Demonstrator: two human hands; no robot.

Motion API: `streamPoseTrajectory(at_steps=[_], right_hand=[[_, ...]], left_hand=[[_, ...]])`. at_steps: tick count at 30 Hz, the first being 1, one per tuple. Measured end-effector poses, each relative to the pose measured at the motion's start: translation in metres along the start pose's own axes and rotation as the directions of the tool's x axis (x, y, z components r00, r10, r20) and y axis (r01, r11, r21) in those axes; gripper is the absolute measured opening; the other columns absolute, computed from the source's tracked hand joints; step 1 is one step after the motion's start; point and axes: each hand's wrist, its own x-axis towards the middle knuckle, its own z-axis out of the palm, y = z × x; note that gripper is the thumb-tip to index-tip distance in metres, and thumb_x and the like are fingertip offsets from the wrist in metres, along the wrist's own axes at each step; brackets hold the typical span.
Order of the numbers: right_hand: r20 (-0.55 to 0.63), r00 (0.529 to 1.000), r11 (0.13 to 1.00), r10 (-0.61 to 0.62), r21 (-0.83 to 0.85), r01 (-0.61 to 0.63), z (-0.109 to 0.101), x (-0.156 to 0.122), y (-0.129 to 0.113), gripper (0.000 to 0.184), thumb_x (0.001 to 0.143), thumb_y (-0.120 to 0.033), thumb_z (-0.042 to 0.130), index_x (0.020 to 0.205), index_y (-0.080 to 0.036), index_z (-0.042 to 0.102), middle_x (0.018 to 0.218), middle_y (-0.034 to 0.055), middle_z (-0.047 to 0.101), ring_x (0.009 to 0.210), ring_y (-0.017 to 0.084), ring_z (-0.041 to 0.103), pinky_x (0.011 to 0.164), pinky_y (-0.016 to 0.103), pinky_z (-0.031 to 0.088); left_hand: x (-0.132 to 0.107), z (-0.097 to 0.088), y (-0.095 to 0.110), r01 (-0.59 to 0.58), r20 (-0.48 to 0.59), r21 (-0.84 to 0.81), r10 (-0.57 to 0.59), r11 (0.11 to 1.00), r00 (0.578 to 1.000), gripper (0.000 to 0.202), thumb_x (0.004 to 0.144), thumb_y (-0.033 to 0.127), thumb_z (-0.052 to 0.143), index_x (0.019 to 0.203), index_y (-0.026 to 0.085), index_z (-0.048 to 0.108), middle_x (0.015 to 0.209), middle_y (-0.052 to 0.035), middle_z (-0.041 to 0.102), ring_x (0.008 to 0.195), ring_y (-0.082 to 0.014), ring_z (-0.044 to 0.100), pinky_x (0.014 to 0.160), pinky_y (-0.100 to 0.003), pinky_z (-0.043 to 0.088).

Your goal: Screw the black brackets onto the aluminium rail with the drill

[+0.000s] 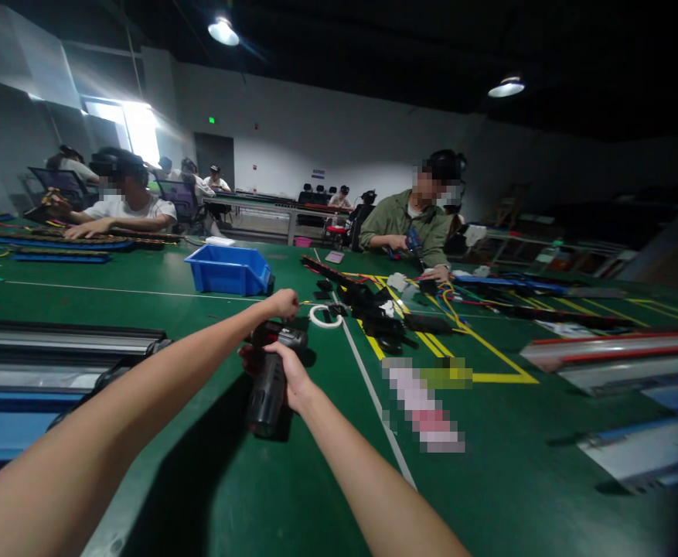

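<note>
A black cordless drill (267,393) is low over the green table in front of me, and my right hand (293,375) is wrapped around it. Just beyond the drill, my left hand (284,304) is closed, its fingers curled in. Whatever those fingers may pinch is hidden or too small to make out. To the right of my left hand a white ring (325,316) lies on the table beside small black parts (332,296).
A blue bin (228,268) stands beyond my left forearm. Long metal-edged panels lie left (54,371) and right (652,456). Yellow tape (489,379) marks the table. Across it, a co-worker in green (405,216) holds a blue drill (413,241) among cables; another person (130,205) sits left.
</note>
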Motion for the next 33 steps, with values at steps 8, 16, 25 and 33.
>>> streamPoseTrajectory(at_steps=[8, 16, 25, 33], right_hand=[[-0.001, 1.0, 0.993, -0.028, 0.111, 0.028, 0.02, -0.019, -0.004, 0.035, 0.08, -0.016, 0.052, 0.113, -0.006, 0.06, 0.1, 0.0156, 0.073, 0.087, 0.02, 0.071, 0.075, 0.031, 0.059], [-0.049, 0.992, 0.99, -0.12, 0.073, 0.123, 0.049, -0.051, 0.028, 0.037, 0.079, -0.019, 0.056, 0.115, -0.012, 0.062, 0.105, 0.0122, 0.073, 0.094, 0.022, 0.071, 0.079, 0.034, 0.059], [-0.019, 1.0, 1.0, -0.008, -0.023, 0.007, 0.062, -0.069, 0.052, 0.036, 0.08, -0.02, 0.055, 0.114, -0.009, 0.063, 0.105, 0.0128, 0.072, 0.08, 0.018, 0.071, 0.075, 0.028, 0.058], [0.029, 0.999, 0.999, 0.028, -0.018, -0.027, 0.062, -0.066, 0.049, 0.04, 0.08, -0.019, 0.052, 0.117, -0.007, 0.061, 0.105, 0.0154, 0.071, 0.081, 0.018, 0.069, 0.079, 0.029, 0.056]], left_hand=[[-0.154, -0.104, -0.077, -0.108, -0.285, -0.434, -0.022, 0.895, 0.958, 0.019, 0.078, 0.029, 0.064, 0.085, 0.013, 0.059, 0.066, -0.0033, 0.064, 0.057, -0.0145, 0.062, 0.056, -0.026, 0.05], [-0.304, -0.118, -0.11, -0.063, -0.349, -0.731, -0.292, 0.68, 0.891, 0.034, 0.073, 0.039, 0.073, 0.091, 0.01, 0.067, 0.07, -0.0022, 0.062, 0.063, -0.0119, 0.057, 0.065, -0.027, 0.047], [-0.326, -0.083, -0.135, -0.072, -0.319, -0.797, -0.317, 0.6, 0.893, 0.036, 0.075, 0.038, 0.073, 0.1, 0.012, 0.068, 0.087, -0.0068, 0.068, 0.074, -0.0145, 0.061, 0.072, -0.028, 0.049], [-0.328, -0.085, -0.13, -0.047, -0.312, -0.805, -0.355, 0.592, 0.881, 0.034, 0.075, 0.032, 0.074, 0.1, 0.011, 0.068, 0.087, -0.0088, 0.07, 0.073, -0.0151, 0.062, 0.07, -0.028, 0.05]])
